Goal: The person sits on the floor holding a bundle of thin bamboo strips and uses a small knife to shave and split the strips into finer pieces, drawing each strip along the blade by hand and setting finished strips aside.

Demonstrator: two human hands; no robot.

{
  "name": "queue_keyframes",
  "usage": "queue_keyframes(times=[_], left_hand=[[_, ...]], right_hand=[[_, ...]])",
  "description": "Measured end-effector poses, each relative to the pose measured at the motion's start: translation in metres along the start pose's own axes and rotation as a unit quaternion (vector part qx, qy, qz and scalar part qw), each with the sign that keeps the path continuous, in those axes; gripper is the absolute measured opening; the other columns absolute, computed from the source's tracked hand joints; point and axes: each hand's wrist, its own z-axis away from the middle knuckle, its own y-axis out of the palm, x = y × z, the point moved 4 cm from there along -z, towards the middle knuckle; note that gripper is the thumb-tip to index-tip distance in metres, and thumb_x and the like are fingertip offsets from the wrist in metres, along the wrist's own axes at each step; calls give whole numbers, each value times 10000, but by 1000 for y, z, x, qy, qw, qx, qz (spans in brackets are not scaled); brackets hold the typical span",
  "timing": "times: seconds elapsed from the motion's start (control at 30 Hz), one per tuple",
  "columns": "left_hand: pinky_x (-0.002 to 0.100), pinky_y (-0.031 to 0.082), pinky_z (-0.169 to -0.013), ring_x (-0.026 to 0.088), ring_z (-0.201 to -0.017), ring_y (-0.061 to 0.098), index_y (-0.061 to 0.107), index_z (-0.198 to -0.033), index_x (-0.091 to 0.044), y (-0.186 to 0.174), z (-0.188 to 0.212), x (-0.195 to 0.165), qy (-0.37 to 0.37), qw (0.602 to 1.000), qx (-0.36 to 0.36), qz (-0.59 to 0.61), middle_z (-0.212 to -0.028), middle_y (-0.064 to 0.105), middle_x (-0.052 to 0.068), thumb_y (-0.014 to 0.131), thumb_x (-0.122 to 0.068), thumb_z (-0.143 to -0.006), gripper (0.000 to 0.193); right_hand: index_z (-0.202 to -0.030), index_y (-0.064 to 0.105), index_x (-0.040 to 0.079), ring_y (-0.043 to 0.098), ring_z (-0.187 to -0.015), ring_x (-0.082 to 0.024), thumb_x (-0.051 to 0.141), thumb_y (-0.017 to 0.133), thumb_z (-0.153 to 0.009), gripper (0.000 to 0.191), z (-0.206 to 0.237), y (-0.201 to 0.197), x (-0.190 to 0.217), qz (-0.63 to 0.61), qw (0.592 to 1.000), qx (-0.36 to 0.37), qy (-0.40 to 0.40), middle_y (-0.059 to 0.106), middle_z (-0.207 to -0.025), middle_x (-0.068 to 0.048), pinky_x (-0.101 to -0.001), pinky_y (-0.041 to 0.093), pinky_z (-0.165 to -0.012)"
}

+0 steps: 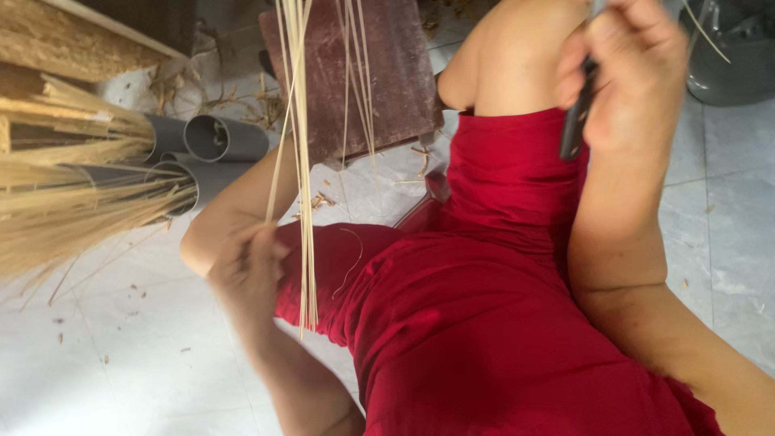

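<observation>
Floor (137,355): pale tiles, littered with small chips and straw-coloured scraps. A dark reddish board (379,73) lies on it beyond the knees. At left, grey plastic pipes (222,137) lie on their sides, holding bundles of thin pale sticks (73,202); rough timber sits above them. A grey metal pot (739,56) stands at upper right. The person sits low, wearing red cloth (484,323) over the legs.

Left hand (246,270): fingers closed around a small sheaf of thin strips (305,186), held upright above the left thigh, tops running out of view.

Right hand (626,73): fingers clamped on a dark knife handle (575,121), raised beside the right knee; blade not visible.
</observation>
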Motion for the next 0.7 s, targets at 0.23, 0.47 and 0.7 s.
queue_keyframes(times=[0.23,0.47,0.7], left_hand=[[179,381,-500,5,-568,497,719,-1102,-4,65,-3,-38,36,991,115,63,-740,656,0,616,-63,-1066,123],[192,368,-470,4,-533,482,741,-1065,-14,75,-5,-53,34,986,165,20,-691,649,-6,656,-90,-1042,117],[190,390,-490,-2,-556,492,742,-1104,-28,67,-4,-62,33,984,177,11,-710,656,-16,646,-92,-1034,135]], right_hand=[[-1470,537,-6,607,-650,-75,32,523,-1084,388,56,125,-60,105,953,271,85,705,-852,-82,-205,517,-589],[-1427,565,5,615,-649,-57,66,546,-1088,345,55,134,-78,100,943,304,94,716,-863,-63,-196,536,-598],[-1412,583,-5,634,-681,-69,63,553,-1077,343,56,132,-89,82,945,293,116,719,-875,-71,-204,539,-603]])
